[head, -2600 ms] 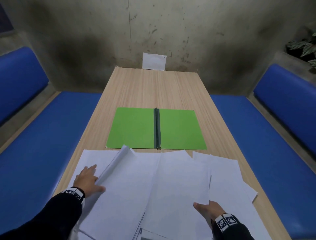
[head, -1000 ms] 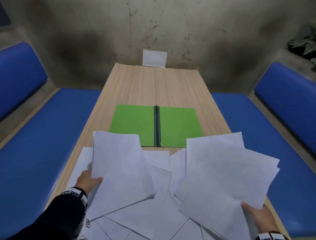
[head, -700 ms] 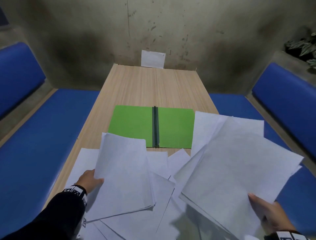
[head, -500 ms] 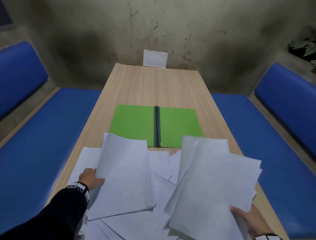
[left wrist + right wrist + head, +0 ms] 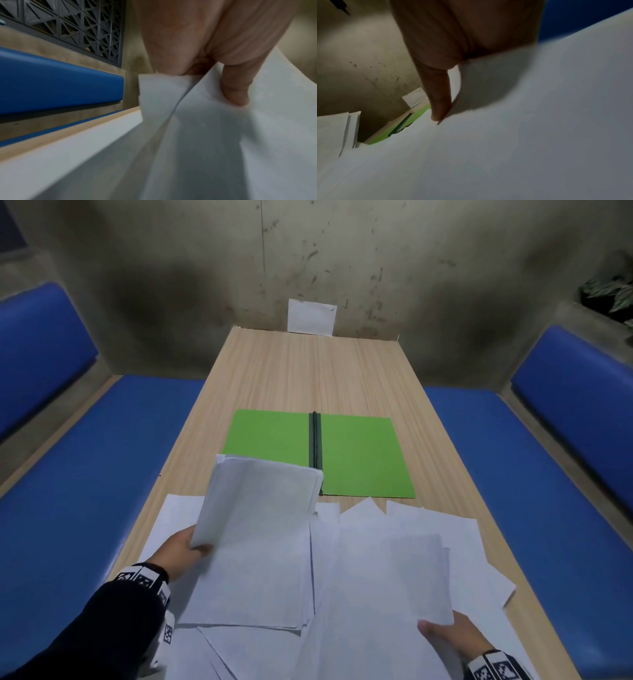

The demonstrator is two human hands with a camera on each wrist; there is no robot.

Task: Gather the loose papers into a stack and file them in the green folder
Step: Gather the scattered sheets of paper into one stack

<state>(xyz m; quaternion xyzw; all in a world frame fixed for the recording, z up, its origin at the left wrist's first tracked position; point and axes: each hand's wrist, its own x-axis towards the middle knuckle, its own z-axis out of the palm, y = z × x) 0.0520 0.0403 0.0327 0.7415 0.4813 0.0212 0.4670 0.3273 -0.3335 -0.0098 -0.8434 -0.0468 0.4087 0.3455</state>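
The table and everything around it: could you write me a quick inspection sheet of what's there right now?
Surface: a long wooden table; its far half is bare wood.
Job's things: a green folder lies open flat mid-table; loose white papers are spread unevenly across the near end, not yet in the folder.
Clutter: nothing seen on the table.
Hands: the left hand grips a raised bundle of sheets by its corner, thumb on top; the right hand pinches sheets at the near right.
Cables: nothing seen.
Surroundings: blue benches along both sides, a stained wall with a white card at the table's far end, a plant at far right.
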